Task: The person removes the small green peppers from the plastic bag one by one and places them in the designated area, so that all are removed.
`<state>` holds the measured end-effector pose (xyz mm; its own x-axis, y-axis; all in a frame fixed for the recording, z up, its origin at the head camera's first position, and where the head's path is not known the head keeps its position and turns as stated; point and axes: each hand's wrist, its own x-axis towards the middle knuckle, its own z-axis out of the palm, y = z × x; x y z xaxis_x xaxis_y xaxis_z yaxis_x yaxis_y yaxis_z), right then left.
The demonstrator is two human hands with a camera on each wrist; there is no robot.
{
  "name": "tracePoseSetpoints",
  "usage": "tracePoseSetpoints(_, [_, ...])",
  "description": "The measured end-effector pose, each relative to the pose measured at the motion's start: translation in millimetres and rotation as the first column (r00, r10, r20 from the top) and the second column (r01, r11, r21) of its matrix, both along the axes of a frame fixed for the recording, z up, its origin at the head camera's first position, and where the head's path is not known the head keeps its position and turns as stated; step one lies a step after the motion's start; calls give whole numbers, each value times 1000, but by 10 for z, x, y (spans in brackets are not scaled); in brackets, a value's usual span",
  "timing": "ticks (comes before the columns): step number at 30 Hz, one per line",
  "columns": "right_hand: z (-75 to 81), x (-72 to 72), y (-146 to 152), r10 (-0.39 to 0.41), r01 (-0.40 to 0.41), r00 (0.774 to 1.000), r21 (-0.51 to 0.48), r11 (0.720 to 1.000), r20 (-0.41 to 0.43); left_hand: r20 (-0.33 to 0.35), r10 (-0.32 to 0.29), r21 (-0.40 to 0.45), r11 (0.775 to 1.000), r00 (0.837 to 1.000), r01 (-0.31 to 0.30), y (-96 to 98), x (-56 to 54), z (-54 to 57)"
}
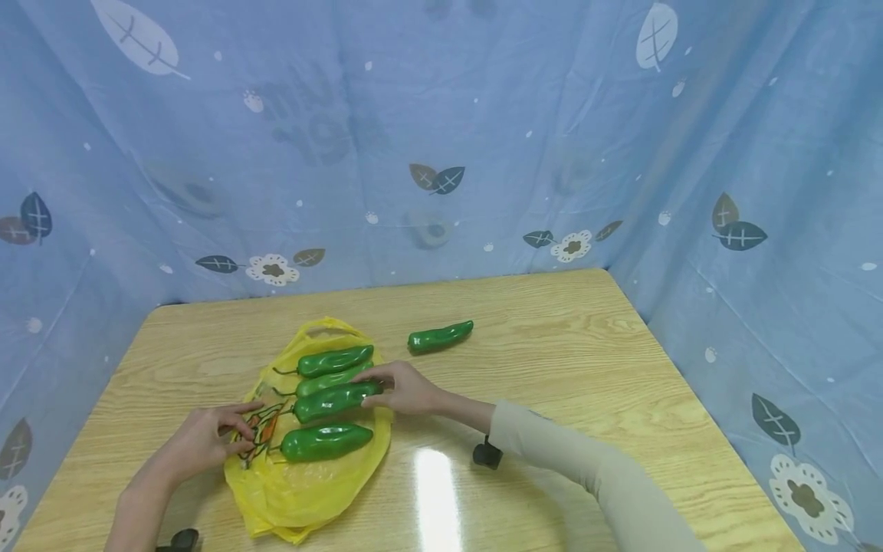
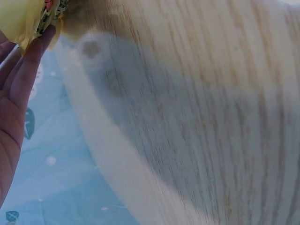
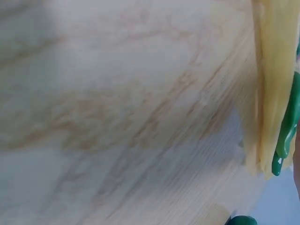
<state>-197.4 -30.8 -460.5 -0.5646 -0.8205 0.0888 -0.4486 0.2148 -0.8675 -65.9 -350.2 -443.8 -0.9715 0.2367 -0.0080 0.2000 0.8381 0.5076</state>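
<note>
A yellow plastic bag [image 1: 303,491] lies flat on the table, with several green peppers on top of it in a rough column, stems pointing left. My right hand [image 1: 403,389] grips the right end of one green pepper [image 1: 331,403], fingers over its far side and thumb at the near side. Just behind it lies a lighter green pepper [image 1: 320,382], partly covered. Farthest back is another pepper [image 1: 338,359], and nearest me a larger one [image 1: 326,443]. At the bag's printed left edge, my left hand [image 1: 203,437] holds the plastic, its fingertips [image 2: 47,35] against it.
A single green pepper [image 1: 440,337] lies on the wooden table [image 1: 552,360], right of the bag and farther back. Blue patterned curtains [image 1: 441,138] hang behind the table and along both sides.
</note>
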Motion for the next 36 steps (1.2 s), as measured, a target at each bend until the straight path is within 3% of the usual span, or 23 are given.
tracePoseSetpoints(7, [75, 107, 171, 27, -15, 993, -109, 994, 114, 5, 4, 6, 1000, 1000, -4, -8, 1, -15])
tracePoseSetpoints(13, [120, 181, 326, 121, -78, 977, -236, 969, 175, 1, 14, 13, 1000, 1000, -14, -3, 11, -19])
tracePoseSetpoints(25, [138, 402, 696, 174, -95, 962, -338, 936, 211, 3, 4, 4, 1000, 1000, -4, -12, 2, -13])
tracePoseSetpoints(36, [127, 545, 1046, 155, -96, 979, -371, 924, 134, 10, 6, 2, 1000, 1000, -6, -5, 1, -14])
